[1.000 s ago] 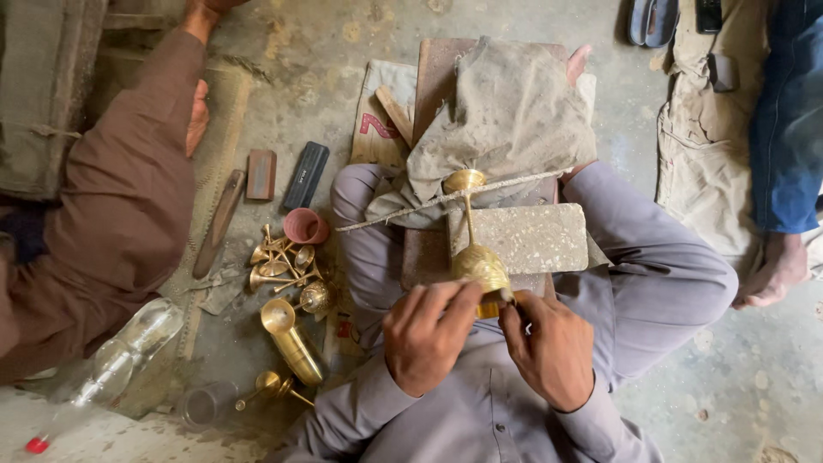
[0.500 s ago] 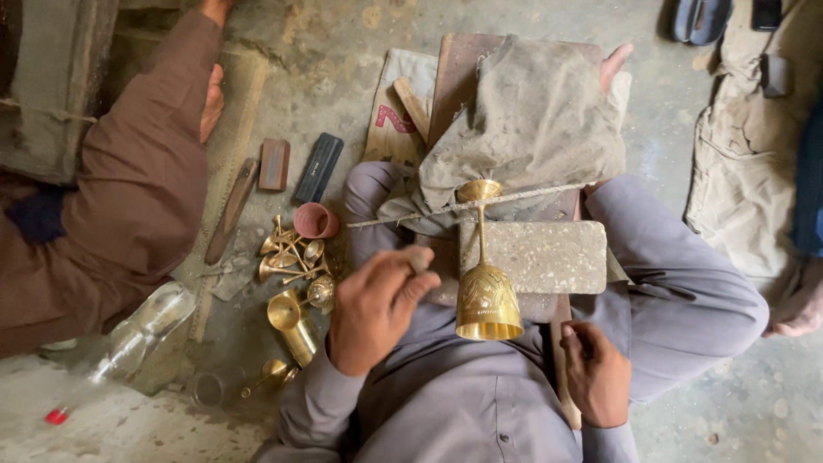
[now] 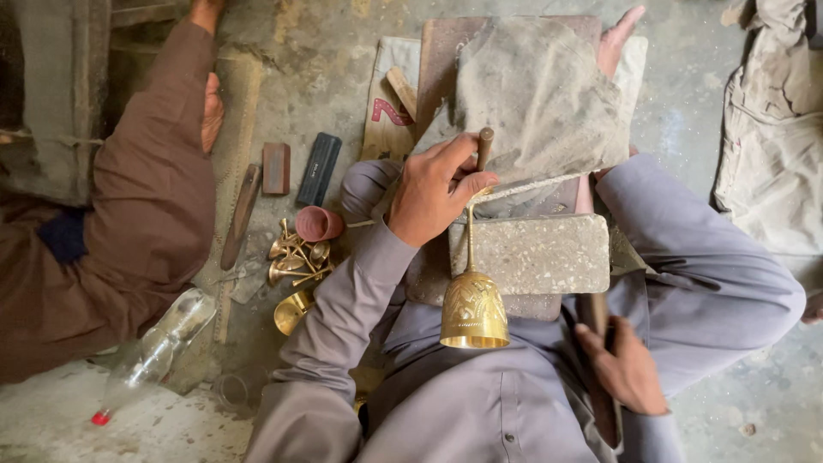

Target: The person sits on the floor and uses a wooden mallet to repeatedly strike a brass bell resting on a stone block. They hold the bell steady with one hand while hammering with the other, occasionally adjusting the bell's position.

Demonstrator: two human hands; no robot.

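My left hand (image 3: pixel 433 189) grips a short brown stick-like tool (image 3: pixel 484 146) and presses at the foot of a brass goblet (image 3: pixel 473 304). The goblet lies stem-up across a speckled stone block (image 3: pixel 549 253) on my lap, its engraved cup hanging toward me. My right hand (image 3: pixel 621 369) rests low by my right thigh, closed around a dark wooden handle (image 3: pixel 593 313). A dusty grey cloth (image 3: pixel 536 94) covers a board beyond the block.
Several small brass goblets (image 3: pixel 296 257) and a pink cup (image 3: pixel 317 223) lie on the floor at my left. A clear plastic bottle (image 3: pixel 150 351) lies nearer. Another person in a brown sleeve (image 3: pixel 146 197) sits at left. A black bar (image 3: pixel 319 169) and a brown block (image 3: pixel 276 168) lie beyond.
My left hand rose from the goblet's cup to its foot at the far end of the stem. My right hand dropped to my right side. The goblet now hangs cup-down over the block.
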